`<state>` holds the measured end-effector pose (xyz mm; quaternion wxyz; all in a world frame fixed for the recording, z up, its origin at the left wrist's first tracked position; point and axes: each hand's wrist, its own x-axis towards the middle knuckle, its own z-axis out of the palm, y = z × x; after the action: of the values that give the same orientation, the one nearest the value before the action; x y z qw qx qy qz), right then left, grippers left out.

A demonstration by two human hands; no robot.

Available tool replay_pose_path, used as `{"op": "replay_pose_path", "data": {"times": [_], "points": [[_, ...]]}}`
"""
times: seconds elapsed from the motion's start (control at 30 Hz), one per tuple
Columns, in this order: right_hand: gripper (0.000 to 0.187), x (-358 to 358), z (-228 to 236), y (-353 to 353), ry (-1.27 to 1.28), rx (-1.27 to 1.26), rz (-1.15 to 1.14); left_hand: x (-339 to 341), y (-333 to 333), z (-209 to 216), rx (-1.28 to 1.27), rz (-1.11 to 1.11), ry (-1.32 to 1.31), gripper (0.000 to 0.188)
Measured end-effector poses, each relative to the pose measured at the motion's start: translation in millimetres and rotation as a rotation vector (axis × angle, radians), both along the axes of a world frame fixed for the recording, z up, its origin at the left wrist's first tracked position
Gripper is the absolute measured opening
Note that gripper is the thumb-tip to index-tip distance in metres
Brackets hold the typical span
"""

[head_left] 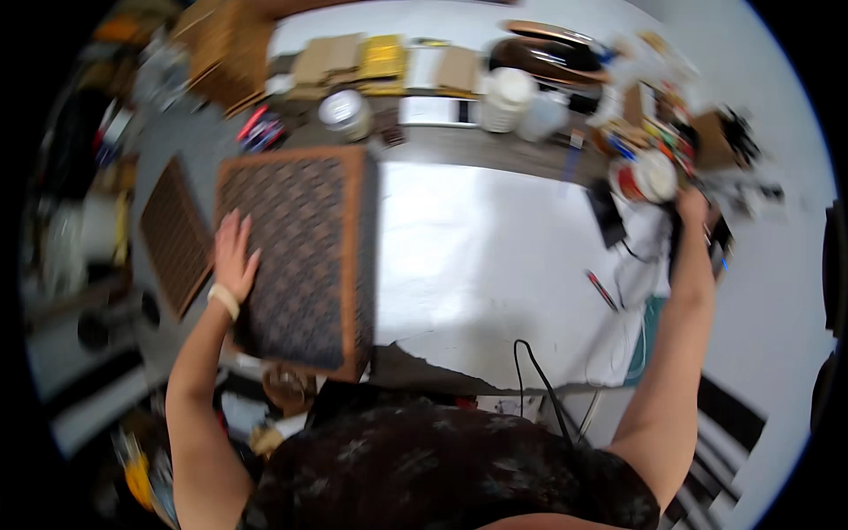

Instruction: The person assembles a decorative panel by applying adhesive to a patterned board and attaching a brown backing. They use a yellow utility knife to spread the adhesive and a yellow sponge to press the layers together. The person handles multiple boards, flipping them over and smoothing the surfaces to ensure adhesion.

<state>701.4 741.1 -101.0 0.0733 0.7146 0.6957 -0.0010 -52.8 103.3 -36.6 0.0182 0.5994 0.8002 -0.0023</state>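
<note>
Checkered box steadied at left while the right hand is stretched to the clutter

The checkered box [300, 247] is set left of centre in the frame, at the edge of the white sheet [477, 256]. Its upper face is pressed by the left hand [234, 265], laid flat near the left edge; the fingers are held straight and fairly close together, with the thumb set apart, and nothing is pinched. The right hand [693, 208] is extended to the right side of the frame, just beside a white-lidded tub [655, 177]. Its fingers are blurred and partly hidden, so whether anything is gripped cannot be told.

As far as can be judged, much has been finished on the box: the upper face is covered in dark and brown checks, and brown trim is seen along its borders. A loose patterned panel [177, 237] is left apart, at the left of the frame, and is not joined to the box. Whether it belongs there cannot be told. A red-and-black tool [602, 291] is left lying on the sheet, right of centre, untouched. What remains for the box's hidden sides cannot be judged.
</note>
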Motion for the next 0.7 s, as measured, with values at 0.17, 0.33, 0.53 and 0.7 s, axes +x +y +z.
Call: {"op": "replay_pose_path", "data": {"times": [0.17, 0.33, 0.53, 0.7], "points": [[0.041, 46, 49, 11, -0.084, 0.273, 0.114, -12, 8, -19, 0.018, 0.122, -0.072, 0.064], [0.048, 87, 120, -12, 0.288, 0.367, -0.229, -54, 11, -39, 0.384, 0.887, -0.241, 0.059], [0.027, 42, 200, -91, 1.53, 0.121, -0.045, -72, 42, -24, 0.293, 0.913, -0.577, 0.056], [0.03, -193, 289, -198, 1.231, -0.07, 0.225, -94, 55, -45, 0.321, 0.803, -0.515, 0.068]]}}
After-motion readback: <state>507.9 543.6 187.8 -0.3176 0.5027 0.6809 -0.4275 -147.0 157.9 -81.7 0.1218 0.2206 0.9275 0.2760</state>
